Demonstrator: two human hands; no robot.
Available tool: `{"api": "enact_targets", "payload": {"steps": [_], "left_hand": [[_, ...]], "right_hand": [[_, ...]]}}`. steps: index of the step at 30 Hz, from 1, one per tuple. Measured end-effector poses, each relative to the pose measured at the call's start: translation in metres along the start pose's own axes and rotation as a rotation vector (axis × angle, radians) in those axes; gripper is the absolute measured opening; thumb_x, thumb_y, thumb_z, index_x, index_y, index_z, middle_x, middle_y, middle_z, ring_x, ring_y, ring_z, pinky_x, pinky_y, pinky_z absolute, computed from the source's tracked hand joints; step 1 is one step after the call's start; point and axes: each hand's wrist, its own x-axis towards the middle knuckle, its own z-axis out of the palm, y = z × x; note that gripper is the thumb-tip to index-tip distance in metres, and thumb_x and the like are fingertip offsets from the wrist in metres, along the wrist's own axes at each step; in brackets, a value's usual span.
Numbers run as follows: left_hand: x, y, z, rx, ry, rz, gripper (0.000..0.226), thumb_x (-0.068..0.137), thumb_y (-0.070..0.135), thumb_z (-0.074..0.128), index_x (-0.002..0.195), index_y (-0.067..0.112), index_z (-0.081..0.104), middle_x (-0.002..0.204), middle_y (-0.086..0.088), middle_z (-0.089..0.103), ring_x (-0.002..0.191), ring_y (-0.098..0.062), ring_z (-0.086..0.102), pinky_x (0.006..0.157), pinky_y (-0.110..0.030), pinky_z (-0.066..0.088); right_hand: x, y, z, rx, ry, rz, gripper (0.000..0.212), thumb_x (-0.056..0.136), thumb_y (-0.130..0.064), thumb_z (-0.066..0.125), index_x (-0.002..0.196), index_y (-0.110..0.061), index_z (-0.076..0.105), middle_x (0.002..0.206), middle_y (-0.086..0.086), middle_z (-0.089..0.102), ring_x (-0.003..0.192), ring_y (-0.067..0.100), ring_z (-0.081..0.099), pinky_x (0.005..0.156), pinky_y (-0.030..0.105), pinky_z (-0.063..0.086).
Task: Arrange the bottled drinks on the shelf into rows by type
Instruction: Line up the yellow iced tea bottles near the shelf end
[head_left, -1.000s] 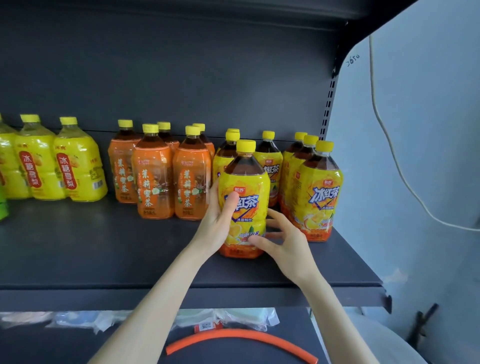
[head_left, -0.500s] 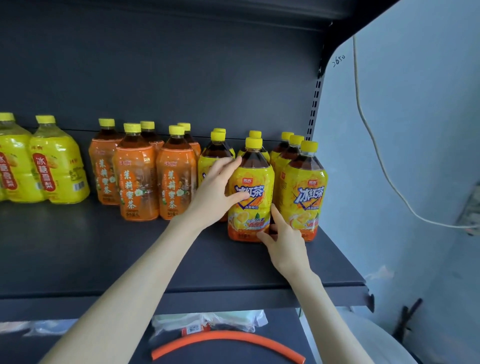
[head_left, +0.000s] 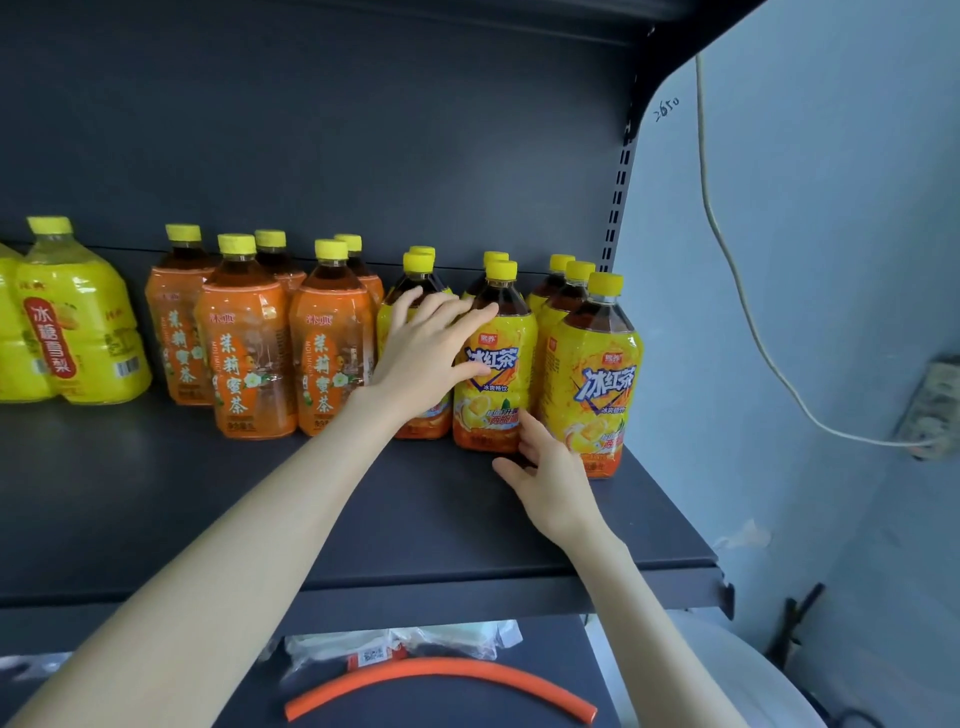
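On the dark shelf (head_left: 260, 509) stand several yellow-labelled iced tea bottles at the right, several orange-labelled jasmine tea bottles (head_left: 249, 343) in the middle, and yellow pear drink bottles (head_left: 78, 322) at the left. My left hand (head_left: 431, 353) lies flat against the left side of the front middle iced tea bottle (head_left: 498, 358), fingers spread. My right hand (head_left: 545, 467) touches that bottle's base with its fingertips, between it and the rightmost front iced tea bottle (head_left: 597, 374). Neither hand wraps around the bottle.
The shelf's right edge ends at a slotted upright (head_left: 618, 208) beside a pale blue wall with a white cable (head_left: 737, 270). On the lower shelf lie an orange tube (head_left: 441, 675) and plastic packets (head_left: 405, 642). Bare shelf lies in front of the bottles.
The iced tea bottle has gone from near the shelf's front back into the row beside the others. My left hand has flattened on its side; my right hand has dropped to its base.
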Motion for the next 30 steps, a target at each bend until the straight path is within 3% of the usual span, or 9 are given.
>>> {"api": "enact_targets", "payload": {"steps": [4,11,21,27,30], "left_hand": [[0.005,-0.001,0.0,0.01,-0.024,0.007,0.065,0.079,0.041,0.07,0.135,0.016,0.05,0.13,-0.014,0.057,0.127,-0.03,0.046,0.111,-0.047,0.009],[0.008,0.0,0.01,0.047,-0.002,0.017,0.064,0.074,0.039,0.074,0.129,0.012,0.055,0.119,-0.019,0.062,0.116,-0.036,0.054,0.106,-0.054,0.026],[0.011,-0.006,0.021,0.104,0.007,0.037,0.065,0.075,0.041,0.073,0.13,0.013,0.054,0.121,-0.018,0.062,0.116,-0.034,0.055,0.106,-0.055,0.026],[0.008,0.0,0.004,0.082,-0.065,-0.002,0.055,0.085,0.039,0.063,0.133,0.016,0.051,0.134,-0.017,0.054,0.13,-0.032,0.043,0.112,-0.052,0.015],[-0.006,0.004,-0.023,-0.045,0.001,-0.08,0.04,0.089,0.032,0.056,0.122,0.011,0.061,0.129,-0.013,0.058,0.123,-0.032,0.048,0.101,-0.049,0.035]], "right_hand": [[0.006,-0.001,0.004,-0.034,-0.063,0.006,0.071,0.093,-0.022,0.062,0.152,-0.015,0.023,0.144,0.011,0.048,0.133,0.029,0.046,0.108,0.041,0.042],[0.02,-0.003,0.004,-0.066,-0.12,0.041,0.076,0.094,-0.023,0.06,0.153,-0.012,0.014,0.154,0.007,0.035,0.14,0.026,0.036,0.111,0.037,0.038],[0.032,-0.002,0.007,-0.14,-0.171,0.074,0.076,0.096,-0.029,0.057,0.154,-0.013,0.01,0.156,0.01,0.031,0.144,0.029,0.029,0.114,0.034,0.029],[0.028,-0.004,0.005,-0.105,-0.118,0.046,0.069,0.095,-0.024,0.059,0.151,-0.009,0.022,0.152,0.011,0.038,0.14,0.028,0.037,0.112,0.038,0.036],[0.019,-0.011,-0.002,-0.054,0.0,-0.021,0.052,0.094,-0.02,0.06,0.141,-0.008,0.043,0.137,0.011,0.056,0.124,0.027,0.055,0.102,0.04,0.047]]}}
